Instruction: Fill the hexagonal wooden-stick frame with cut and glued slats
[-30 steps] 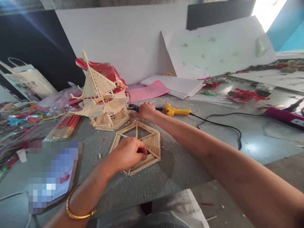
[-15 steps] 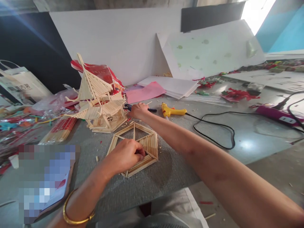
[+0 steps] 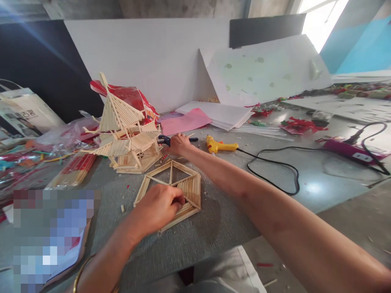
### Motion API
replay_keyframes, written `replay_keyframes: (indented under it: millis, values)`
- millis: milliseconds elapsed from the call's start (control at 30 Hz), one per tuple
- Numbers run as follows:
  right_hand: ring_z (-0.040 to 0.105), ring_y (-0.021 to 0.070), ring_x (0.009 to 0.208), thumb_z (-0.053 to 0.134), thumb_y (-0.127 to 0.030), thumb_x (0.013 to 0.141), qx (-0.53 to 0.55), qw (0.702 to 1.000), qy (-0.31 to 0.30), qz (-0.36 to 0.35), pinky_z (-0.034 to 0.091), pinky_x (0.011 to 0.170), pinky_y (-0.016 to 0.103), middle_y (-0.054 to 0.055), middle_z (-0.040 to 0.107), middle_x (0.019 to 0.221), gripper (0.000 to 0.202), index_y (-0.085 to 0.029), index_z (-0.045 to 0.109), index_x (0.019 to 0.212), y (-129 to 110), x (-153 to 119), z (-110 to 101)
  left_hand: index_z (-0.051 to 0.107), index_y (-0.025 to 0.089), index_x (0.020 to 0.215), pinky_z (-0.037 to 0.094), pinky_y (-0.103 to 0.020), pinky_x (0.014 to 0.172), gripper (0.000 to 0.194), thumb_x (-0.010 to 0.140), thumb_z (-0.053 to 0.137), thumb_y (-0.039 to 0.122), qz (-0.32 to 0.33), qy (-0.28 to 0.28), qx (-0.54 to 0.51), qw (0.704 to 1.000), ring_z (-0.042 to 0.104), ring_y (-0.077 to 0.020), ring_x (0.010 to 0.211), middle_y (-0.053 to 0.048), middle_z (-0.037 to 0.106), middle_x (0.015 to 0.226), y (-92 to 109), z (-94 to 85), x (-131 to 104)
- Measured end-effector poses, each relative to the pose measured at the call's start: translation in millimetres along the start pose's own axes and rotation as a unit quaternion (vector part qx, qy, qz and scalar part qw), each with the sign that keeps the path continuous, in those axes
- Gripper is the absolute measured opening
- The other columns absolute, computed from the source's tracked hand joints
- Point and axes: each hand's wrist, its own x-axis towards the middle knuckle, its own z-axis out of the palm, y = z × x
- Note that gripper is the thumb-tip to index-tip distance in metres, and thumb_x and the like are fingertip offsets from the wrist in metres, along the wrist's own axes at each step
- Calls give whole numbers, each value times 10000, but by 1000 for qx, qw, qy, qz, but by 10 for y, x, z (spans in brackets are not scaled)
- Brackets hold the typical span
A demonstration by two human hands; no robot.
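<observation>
On the table in front of me lies a flat six-sided frame of wooden sticks (image 3: 200, 191), partly filled with sticks laid side by side. My left hand (image 3: 160, 205) rests over its near left part, fingers curled and pinched; whatever they hold is hidden. Farther back, my right hand (image 3: 179, 144) reaches across and closes over dark-handled pliers (image 3: 193, 139), which show on both sides of it. A thin stick (image 3: 191, 135) pokes out just behind that hand. To the left stands a tiered pavilion model of wooden sticks (image 3: 122, 116).
A yellow glue gun (image 3: 222, 145) lies right of the pliers, its black cord running to a purple power strip (image 3: 351, 150). Bundled sticks in a bag (image 3: 73, 167) and a tablet with a blurred screen (image 3: 61, 236) are at left. Pink paper (image 3: 186, 121) lies behind.
The view has tilted and shifted slightly. Both hands keep nearly the same places, the right one still over the pliers and the left one still at the stick frame.
</observation>
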Motion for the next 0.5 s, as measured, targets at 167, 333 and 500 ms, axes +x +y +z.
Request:
replay_keyframes:
  millis: [167,333,500]
  values:
    - [468,308,1051,460,-612,739,0,1000,12,-28,352,866,416,220,513,1160,695,-45,535,1134,63,-3,-11,666,218,691,346,-254,572,199,686,474,165,-9,-11,-2,1000,584,-168,643,-4,670,675,-32,-8,14]
    - [450,299,1069,473,-534,787,-1,996,34,-84,323,882,407,200,513,1158,577,-65,532,1117,56,-147,-222,673,215,721,376,-237,577,177,711,497,211,-15,-15,-65,998,572,-143,634,1,670,714,-88,-26,5]
    - [517,212,945,436,-303,840,55,981,58,-179,356,810,311,126,592,1024,284,-111,581,990,112,-615,-642,631,172,734,369,-225,544,155,696,570,310,-66,81,-229,968,500,-107,574,13,596,636,-98,-141,-42]
